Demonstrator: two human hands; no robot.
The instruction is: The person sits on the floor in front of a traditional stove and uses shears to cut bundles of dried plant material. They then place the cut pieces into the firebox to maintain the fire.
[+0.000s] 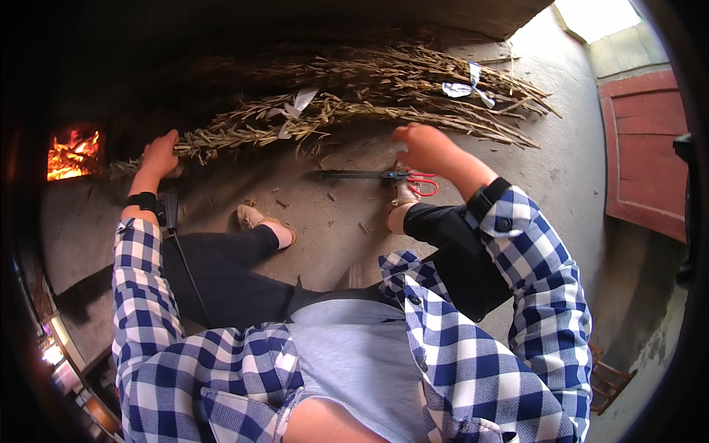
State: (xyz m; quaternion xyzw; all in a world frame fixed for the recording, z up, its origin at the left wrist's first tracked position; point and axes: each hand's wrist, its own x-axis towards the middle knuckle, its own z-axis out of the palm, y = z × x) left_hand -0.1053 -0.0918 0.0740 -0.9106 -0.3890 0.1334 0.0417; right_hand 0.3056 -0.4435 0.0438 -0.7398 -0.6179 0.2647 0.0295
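Note:
My left hand is closed around the leafy end of a bundle of dry plant stalks, close to the fire opening. The bundle lies across the floor in front of me, its bare stems pointing right. My right hand hovers just below those stems with bent, parted fingers and nothing visible in them. Beneath it are long black tongs with red loop handles, beside my right shoe. A pale tie strip crosses the stalks near the middle.
Flames burn in a square stove opening at far left. Behind the near stalks lies another bundle of dry brushwood, bound with a white strip. Broken twigs dot the concrete floor. A red wooden door stands at right.

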